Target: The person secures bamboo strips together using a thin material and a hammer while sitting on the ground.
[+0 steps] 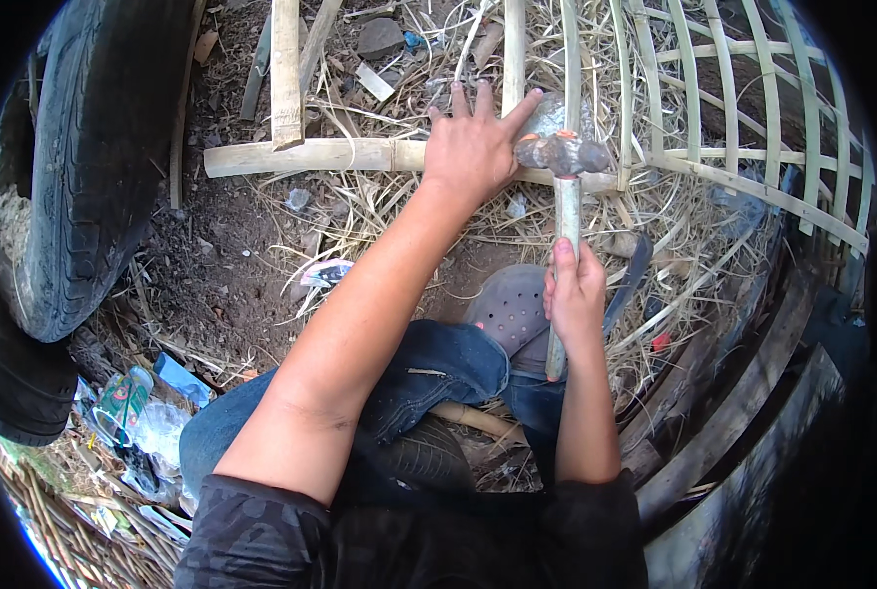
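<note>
At the far left a worn black tyre [85, 157] stands on edge against the dirt, with plastic litter [134, 407] scattered in the dry grass below it. Next comes a thick bamboo pole [311, 155] lying crosswise on the straw-strewn ground, and a second upright bamboo piece [285, 69] meets it from above. The person sits low, in blue jeans [428, 368], with a grey perforated clog [512, 309] on the foot out front. The left hand [473, 147] lies flat with its fingers spread, pressing down on the crosswise pole near where thin bamboo slats cross it. Just beside its index finger sits the rusty head of a hammer [561, 154], resting on or just above the pole; I cannot tell if it touches. The right hand [574, 294] is wrapped tight round the hammer's pale handle, low down the shaft. To the right, a woven frame of bamboo strips [743, 108] curves away like a basket wall, and dark weathered planks [743, 402] run along the edge.
</note>
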